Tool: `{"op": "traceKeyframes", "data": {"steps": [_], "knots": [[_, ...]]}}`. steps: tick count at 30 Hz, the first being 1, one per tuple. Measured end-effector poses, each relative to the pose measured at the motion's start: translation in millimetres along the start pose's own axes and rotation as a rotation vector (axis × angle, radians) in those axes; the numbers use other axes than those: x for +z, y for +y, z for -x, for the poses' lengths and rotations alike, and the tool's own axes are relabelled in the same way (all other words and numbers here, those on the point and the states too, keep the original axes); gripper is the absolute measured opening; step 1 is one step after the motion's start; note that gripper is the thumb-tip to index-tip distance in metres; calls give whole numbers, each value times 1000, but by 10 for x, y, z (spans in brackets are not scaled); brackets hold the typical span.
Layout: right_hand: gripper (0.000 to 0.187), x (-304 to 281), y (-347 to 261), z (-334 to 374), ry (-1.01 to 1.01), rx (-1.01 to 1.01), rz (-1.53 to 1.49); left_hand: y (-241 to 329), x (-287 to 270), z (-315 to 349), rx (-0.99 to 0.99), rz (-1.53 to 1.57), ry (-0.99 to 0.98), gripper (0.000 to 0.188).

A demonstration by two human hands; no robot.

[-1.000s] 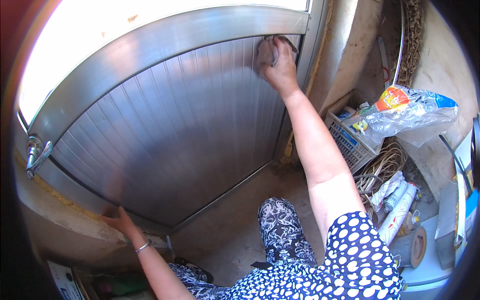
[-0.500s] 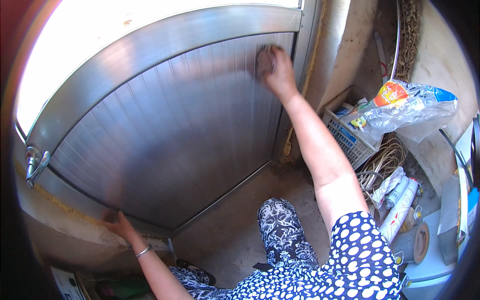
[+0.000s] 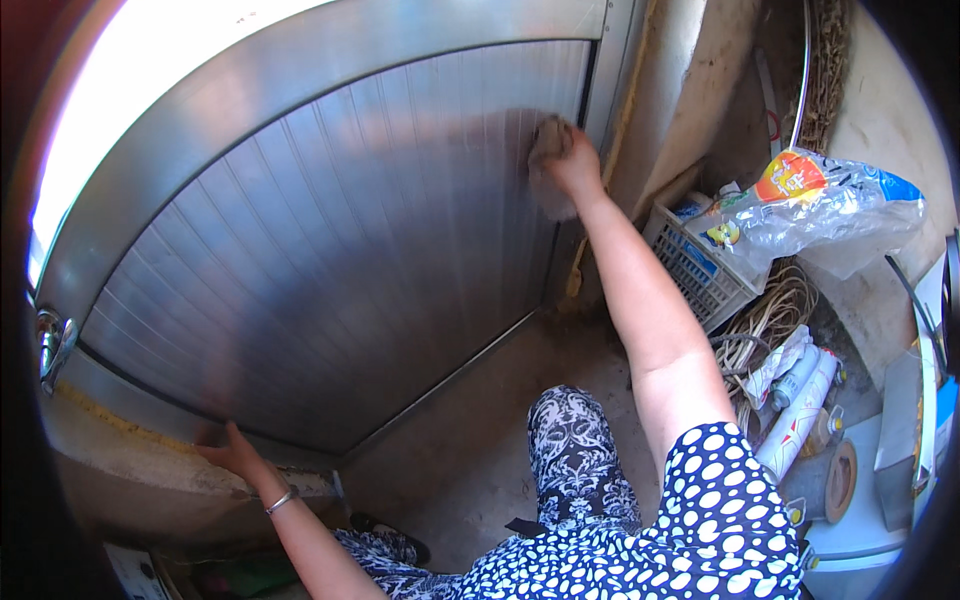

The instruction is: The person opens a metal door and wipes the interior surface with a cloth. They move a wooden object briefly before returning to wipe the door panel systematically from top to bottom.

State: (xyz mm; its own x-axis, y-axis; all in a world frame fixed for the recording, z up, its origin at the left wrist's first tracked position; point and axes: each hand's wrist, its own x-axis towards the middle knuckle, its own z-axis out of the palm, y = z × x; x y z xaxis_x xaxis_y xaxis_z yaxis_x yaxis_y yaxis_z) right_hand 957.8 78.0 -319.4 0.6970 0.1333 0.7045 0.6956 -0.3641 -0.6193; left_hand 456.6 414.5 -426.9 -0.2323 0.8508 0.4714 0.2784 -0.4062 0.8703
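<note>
My right hand (image 3: 577,165) is closed round a crumpled grey-brown cloth (image 3: 548,165) and presses it against the ribbed metal door panel (image 3: 380,240), near the panel's right edge. A loose part of the cloth hangs below my fingers. At the lower left, my left hand (image 3: 238,458) rests at the door's frame, thumb and fingers apart, with nothing seen in it. That wrist bears a silver bangle (image 3: 281,501). Blurred reflections of both arms show in the shiny panel. A metal handle (image 3: 55,345) sits on the door's frame at far left.
To the right, a grey plastic crate (image 3: 700,265) holds odds and ends, with a clear printed plastic bag (image 3: 815,205) over it. Below lie coiled cord (image 3: 770,315), white tubes (image 3: 800,410) and a metal cylinder (image 3: 825,480). A rough wall ledge (image 3: 130,440) runs beneath my left hand.
My right hand has slid the cloth a little down and to the right on the panel, and more of the cloth hangs out. My left hand keeps its place at the frame.
</note>
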Motion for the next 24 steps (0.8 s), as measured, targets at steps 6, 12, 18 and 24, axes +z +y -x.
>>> {"op": "traceKeyframes", "data": {"steps": [6, 12, 18, 24], "knots": [[58, -251, -628, -719, 247, -260, -73, -196, 34, -57, 49, -38, 19, 55], [65, 315, 12, -231, 395, -208, -203, -151, 41, -114, 2, -112, -22, 56], [67, 775, 705, 889, 322, 162, -263, -130, 93, -29, -18, -36, -2, 48], [65, 1198, 1177, 1522, 403, 389, -347, 10, 130, 59, -63, -48, 3, 50]]}}
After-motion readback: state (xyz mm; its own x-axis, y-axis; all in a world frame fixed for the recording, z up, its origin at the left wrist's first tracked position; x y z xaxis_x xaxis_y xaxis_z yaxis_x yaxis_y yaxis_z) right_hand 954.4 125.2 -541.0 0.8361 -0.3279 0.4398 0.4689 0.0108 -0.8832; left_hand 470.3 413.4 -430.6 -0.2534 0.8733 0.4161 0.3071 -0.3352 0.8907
